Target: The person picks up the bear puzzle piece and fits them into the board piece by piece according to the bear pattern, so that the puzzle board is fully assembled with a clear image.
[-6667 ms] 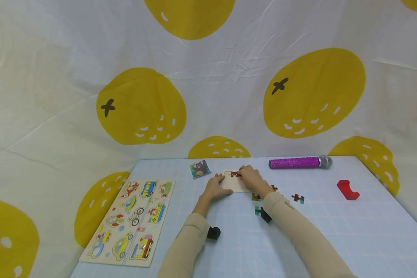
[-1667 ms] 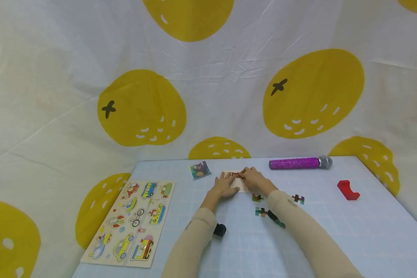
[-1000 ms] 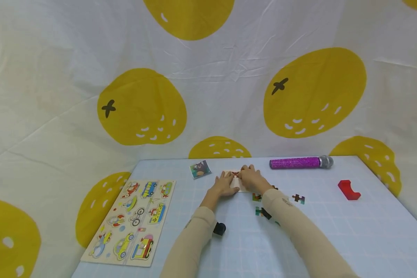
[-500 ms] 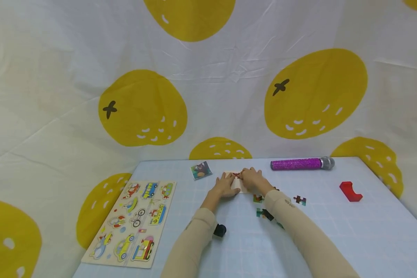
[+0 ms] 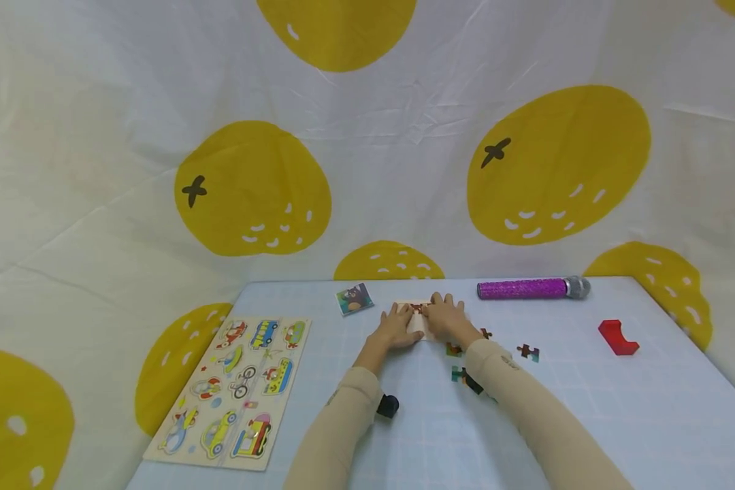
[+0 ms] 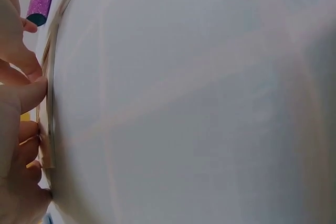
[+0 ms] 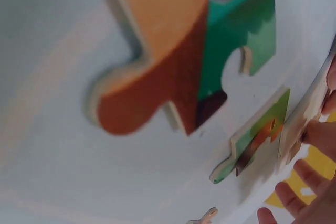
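On a small cream puzzle tray (image 5: pixel 420 327) lies a dark red puzzle piece (image 5: pixel 416 308) near the far edge. My left hand (image 5: pixel 395 328) rests on the tray's left part, fingers spread, thumb along the near side. At the right part, my right hand (image 5: pixel 447 321) pinches a puzzle piece with index finger and thumb, the other fingers raised; the piece is mostly hidden beneath them. Loose pieces lie nearer and to the right: a brown-and-green puzzle piece (image 7: pixel 184 51) large in the right wrist view, a green-and-orange puzzle piece (image 7: pixel 262 129) beside the tray, and another piece (image 5: pixel 529 352).
A picture card (image 5: pixel 354 299) lies behind on the left. A wooden vehicle puzzle board (image 5: pixel 229 395) covers the left side. At the back right lies a purple glitter microphone (image 5: pixel 529 288), with a red curved block (image 5: pixel 618 337) further right. A patterned cloth hangs behind the table.
Since the oldest frame, my left hand has slid from the tray's left edge rightward onto it. My right hand stays at the tray's far right, its fingers shifting slightly.
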A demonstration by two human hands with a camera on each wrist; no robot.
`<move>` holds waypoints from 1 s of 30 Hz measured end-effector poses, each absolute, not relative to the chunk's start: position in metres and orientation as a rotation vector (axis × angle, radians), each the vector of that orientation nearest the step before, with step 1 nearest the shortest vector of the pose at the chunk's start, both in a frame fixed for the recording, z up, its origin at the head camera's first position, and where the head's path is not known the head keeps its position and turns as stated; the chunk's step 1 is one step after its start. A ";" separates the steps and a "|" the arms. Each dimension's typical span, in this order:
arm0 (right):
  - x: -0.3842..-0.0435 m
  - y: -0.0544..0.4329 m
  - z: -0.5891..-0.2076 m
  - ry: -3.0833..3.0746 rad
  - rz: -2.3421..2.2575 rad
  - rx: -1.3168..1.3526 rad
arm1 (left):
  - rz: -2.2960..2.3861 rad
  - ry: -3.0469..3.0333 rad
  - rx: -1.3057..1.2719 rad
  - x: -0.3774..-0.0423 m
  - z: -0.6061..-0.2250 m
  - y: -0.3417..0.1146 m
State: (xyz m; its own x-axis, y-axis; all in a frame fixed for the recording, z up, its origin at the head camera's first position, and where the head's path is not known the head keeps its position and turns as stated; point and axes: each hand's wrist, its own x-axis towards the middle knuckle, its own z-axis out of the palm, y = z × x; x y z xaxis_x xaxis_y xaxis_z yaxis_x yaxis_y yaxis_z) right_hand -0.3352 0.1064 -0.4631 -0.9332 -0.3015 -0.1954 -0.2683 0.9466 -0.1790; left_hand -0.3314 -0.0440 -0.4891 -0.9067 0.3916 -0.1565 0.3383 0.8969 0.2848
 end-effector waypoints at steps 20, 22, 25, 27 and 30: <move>-0.335 0.111 -0.468 2.958 -0.204 -0.562 | 0.364 2.866 0.565 -0.332 -0.491 -0.042; -0.334 0.106 -0.469 3.006 -0.070 -0.606 | 0.375 2.871 0.569 -0.332 -0.491 -0.043; -0.333 0.098 -0.473 3.040 0.089 -0.669 | 0.394 2.865 0.560 -0.331 -0.491 -0.046; -0.334 0.095 -0.474 3.042 0.134 -0.676 | 0.396 2.862 0.566 -0.332 -0.491 -0.047; -0.334 0.097 -0.474 3.022 0.081 -0.641 | 0.370 2.861 0.596 -0.335 -0.492 -0.046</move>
State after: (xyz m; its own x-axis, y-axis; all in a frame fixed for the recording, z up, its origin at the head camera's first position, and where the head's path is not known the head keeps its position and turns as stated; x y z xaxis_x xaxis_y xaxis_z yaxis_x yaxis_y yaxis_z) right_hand -0.3341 0.0969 -0.4735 -0.9127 -0.4039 -0.0615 -0.4067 0.9127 0.0403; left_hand -0.3348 -0.0456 -0.4923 -0.8998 0.4137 -0.1383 0.3649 0.8876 0.2811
